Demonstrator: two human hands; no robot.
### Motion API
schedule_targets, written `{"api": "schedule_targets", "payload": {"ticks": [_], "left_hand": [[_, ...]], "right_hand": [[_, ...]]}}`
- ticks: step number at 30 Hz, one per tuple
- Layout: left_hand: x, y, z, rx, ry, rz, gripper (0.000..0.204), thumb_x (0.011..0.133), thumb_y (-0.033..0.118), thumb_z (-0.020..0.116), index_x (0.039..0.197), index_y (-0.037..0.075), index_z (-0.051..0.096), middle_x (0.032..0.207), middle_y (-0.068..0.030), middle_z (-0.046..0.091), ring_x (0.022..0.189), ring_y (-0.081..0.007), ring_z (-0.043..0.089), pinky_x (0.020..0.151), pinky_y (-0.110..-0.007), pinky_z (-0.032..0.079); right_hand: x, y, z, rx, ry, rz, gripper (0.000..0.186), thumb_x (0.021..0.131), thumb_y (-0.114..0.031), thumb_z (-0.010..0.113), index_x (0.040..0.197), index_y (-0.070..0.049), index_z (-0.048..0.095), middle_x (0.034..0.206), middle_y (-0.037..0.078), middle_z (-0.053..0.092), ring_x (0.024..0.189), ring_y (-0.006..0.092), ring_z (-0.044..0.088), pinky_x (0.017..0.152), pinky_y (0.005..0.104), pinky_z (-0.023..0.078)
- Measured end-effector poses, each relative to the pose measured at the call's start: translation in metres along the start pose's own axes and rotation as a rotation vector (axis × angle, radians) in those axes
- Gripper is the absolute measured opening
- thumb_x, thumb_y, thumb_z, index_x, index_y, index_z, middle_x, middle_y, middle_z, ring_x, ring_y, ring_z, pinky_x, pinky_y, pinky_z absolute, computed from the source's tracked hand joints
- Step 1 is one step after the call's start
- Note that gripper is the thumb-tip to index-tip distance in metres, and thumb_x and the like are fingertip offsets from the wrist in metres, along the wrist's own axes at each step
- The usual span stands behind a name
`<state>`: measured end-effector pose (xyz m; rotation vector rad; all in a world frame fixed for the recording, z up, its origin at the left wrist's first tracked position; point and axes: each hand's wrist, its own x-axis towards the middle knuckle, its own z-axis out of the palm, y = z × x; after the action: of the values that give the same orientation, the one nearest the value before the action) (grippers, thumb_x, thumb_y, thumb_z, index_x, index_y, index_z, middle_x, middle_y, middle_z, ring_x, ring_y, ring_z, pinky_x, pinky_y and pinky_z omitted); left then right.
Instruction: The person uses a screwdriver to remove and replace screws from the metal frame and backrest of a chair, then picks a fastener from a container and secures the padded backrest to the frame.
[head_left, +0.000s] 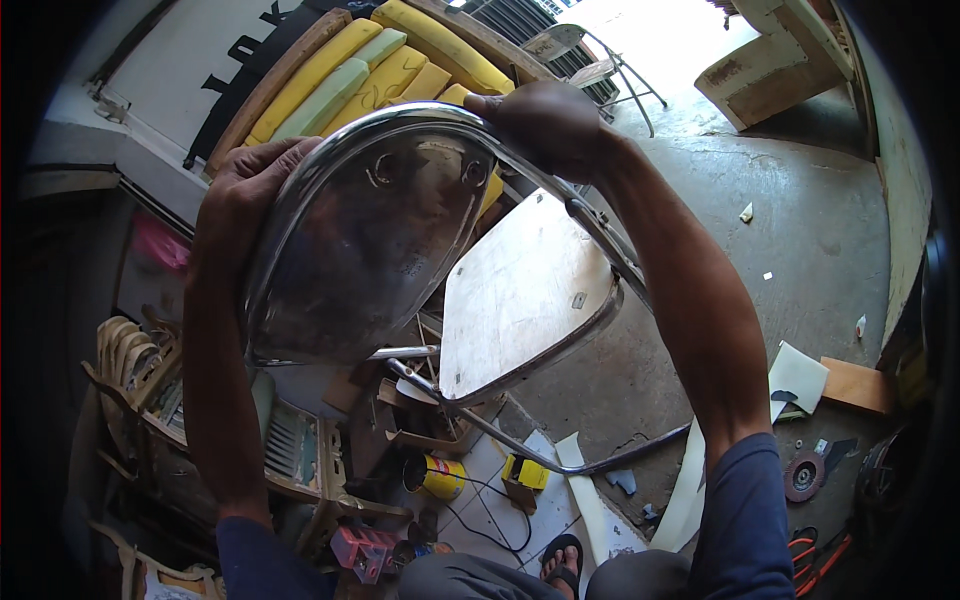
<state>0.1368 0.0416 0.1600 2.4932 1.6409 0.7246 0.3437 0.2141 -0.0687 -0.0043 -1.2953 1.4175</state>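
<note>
A metal folding chair is held up in front of me. Its curved backrest (370,260) has a shiny chrome rim and a dark, mottled, reflective inner face with small round fittings near the top. My left hand (255,175) is closed on the rim at the upper left. My right hand (545,130), somewhat blurred, is closed on the top tube at the upper right, thumb along the rim. Behind and right of the backrest is the seat panel (525,300), whitish with a dark edge, on bent chrome tubing (510,445) that reaches down toward the floor.
Yellow and green foam pieces (335,75) are stacked behind. A folded chair (595,65) and worn board (750,85) stand back right. Carved wooden chair parts (150,390), a yellow can (440,475) and red organiser (360,550) lie low left; scraps and a sanding disc (805,475) lie right.
</note>
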Motion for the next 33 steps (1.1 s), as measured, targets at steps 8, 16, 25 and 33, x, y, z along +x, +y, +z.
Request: {"api": "schedule_targets", "payload": {"ticks": [8, 16, 25, 33], "left_hand": [[-0.011, 0.018, 0.011, 0.106, 0.084, -0.018, 0.030, 0.101, 0.026, 0.065, 0.104, -0.001, 0.077, 0.079, -0.0007, 0.073, 0.061, -0.0025, 0.060, 0.055, -0.019, 0.046], [-0.012, 0.021, 0.012, -0.022, 0.011, -0.090, 0.029, 0.100, 0.026, 0.064, 0.099, 0.000, 0.076, 0.074, 0.0006, 0.069, 0.057, -0.0043, 0.059, 0.053, -0.021, 0.048], [-0.017, 0.025, 0.011, -0.035, 0.114, -0.124, 0.028, 0.095, 0.026, 0.065, 0.094, 0.000, 0.074, 0.074, -0.0004, 0.067, 0.064, -0.0060, 0.061, 0.063, -0.022, 0.051], [-0.017, 0.031, 0.015, 0.061, 0.141, -0.085, 0.023, 0.091, 0.022, 0.063, 0.084, 0.003, 0.073, 0.072, 0.0017, 0.065, 0.063, -0.0046, 0.058, 0.062, -0.020, 0.046]], "right_hand": [[0.002, -0.004, 0.011, -0.121, 0.075, -0.017, 0.058, 0.085, -0.059, 0.079, 0.093, -0.001, 0.077, 0.075, 0.005, 0.068, 0.064, 0.0095, 0.063, 0.060, 0.0236, 0.048], [-0.007, -0.018, 0.016, -0.102, 0.011, 0.007, 0.045, 0.097, -0.043, 0.071, 0.102, 0.002, 0.069, 0.076, 0.001, 0.068, 0.055, 0.0033, 0.058, 0.051, 0.0172, 0.047], [-0.009, -0.022, 0.015, -0.168, 0.010, 0.062, 0.048, 0.094, -0.050, 0.072, 0.101, -0.003, 0.077, 0.075, 0.004, 0.068, 0.060, 0.0103, 0.059, 0.057, 0.0255, 0.046], [-0.007, -0.022, 0.015, -0.201, -0.035, 0.034, 0.060, 0.093, -0.061, 0.067, 0.099, -0.002, 0.076, 0.075, 0.006, 0.067, 0.064, 0.0112, 0.062, 0.059, 0.0269, 0.050]]}}
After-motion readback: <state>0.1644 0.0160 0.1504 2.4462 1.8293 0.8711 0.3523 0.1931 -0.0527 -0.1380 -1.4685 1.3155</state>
